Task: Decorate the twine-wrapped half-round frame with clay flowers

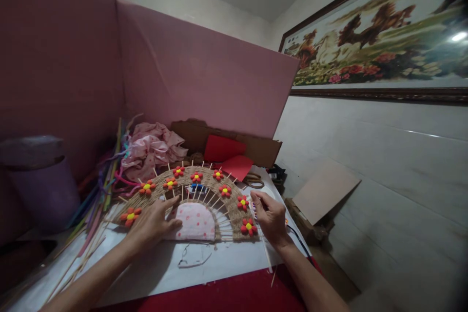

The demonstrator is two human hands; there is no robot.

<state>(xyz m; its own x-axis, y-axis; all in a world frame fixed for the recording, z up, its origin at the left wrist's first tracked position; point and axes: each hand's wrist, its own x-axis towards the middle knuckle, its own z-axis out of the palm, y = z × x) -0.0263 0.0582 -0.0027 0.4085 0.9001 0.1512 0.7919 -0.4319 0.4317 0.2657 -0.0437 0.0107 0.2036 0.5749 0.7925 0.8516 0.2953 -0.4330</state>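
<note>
A half-round woven fan [204,175] of brown twine on thin wooden sticks spans the table in front of me. Red and orange flowers with yellow centres [248,226] dot its band, and a pink-spotted white cloth panel [195,222] fills its inner middle. My left hand [159,219] grips the fan's left side, thumb against the cloth panel and forefinger over the sticks. By the right end of the band, my right hand [268,217] is closed in a pinch; whatever is between its fingertips is too small to make out.
Crumpled pink fabric [151,148], coloured pipe cleaners [109,180] and loose sticks [76,268] lie left. Behind are red sheets [236,165], scissors [254,180] and cardboard [265,151]. Eyeglasses [195,256] lie in front. A purple bin [47,190] stands far left, a tiled wall [395,195] right.
</note>
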